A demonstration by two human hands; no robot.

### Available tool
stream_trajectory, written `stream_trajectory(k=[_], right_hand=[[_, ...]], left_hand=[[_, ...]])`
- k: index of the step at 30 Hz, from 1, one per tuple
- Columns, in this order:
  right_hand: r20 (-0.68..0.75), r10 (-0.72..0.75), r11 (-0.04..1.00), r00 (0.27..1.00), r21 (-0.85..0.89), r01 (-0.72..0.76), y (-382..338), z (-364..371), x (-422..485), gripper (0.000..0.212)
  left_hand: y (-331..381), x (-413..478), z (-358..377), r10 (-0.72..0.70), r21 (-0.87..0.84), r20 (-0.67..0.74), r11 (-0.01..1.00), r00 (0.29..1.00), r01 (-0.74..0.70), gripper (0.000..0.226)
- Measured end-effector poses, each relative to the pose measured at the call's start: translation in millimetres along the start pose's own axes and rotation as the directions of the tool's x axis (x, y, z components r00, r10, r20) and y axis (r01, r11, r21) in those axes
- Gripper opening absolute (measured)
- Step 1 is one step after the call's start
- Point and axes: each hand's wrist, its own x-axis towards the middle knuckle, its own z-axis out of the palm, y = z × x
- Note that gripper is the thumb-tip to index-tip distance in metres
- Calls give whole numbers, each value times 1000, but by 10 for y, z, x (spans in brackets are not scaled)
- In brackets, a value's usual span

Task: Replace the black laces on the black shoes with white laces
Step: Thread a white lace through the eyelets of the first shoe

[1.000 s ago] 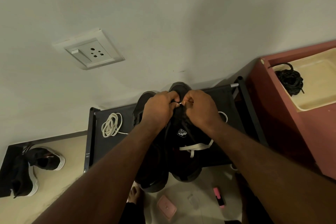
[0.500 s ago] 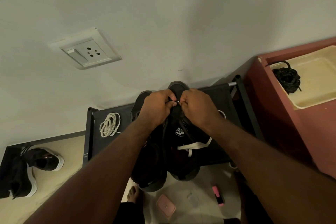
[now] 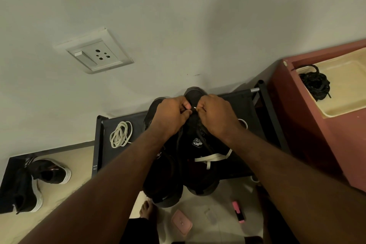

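Two black shoes stand side by side on a low black rack (image 3: 241, 103): the left shoe (image 3: 161, 182) and the right shoe (image 3: 200, 176). Both hands work near the toe end of the right shoe. My right hand (image 3: 216, 117) pinches the tip of a white lace (image 3: 213, 158) that also trails across the shoe's mouth. My left hand (image 3: 171, 116) grips the shoe's upper beside that tip. A second white lace (image 3: 120, 133) lies coiled on the rack's left part. A bundle of black laces (image 3: 315, 85) sits in a cream tray (image 3: 348, 95).
The tray rests on a red-brown cabinet (image 3: 316, 144) at right. A wall socket (image 3: 95, 53) is above the rack. Another pair of black sneakers with white soles (image 3: 33, 180) lies on the floor at left. A pink case (image 3: 181, 223), a pink marker (image 3: 238, 212) and a bare foot (image 3: 147, 211) are below.
The hands have stayed at the toe end of the right shoe, their fingers shifting slightly around the lace tip. The view has drifted a little.
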Motion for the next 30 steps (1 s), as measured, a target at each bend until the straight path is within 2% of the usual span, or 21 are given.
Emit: stream_trajectory(k=[7, 11, 19, 30], right_hand=[[105, -20, 996, 994, -80, 28, -14, -118, 28, 16], [145, -32, 990, 989, -131, 52, -30, -152, 46, 18], [96, -49, 993, 994, -102, 59, -10, -35, 22, 18], [-23, 46, 997, 999, 66, -44, 37, 98, -23, 11]], left_hand=[[-24, -19, 28, 0, -31, -60, 1000, 998, -2, 6], [-6, -21, 29, -8, -36, -44, 999, 999, 6, 5], [-15, -14, 3, 3, -22, -22, 1000, 1000, -3, 3], [-11, 9, -35, 1, 2, 38, 1000, 999, -1, 14]])
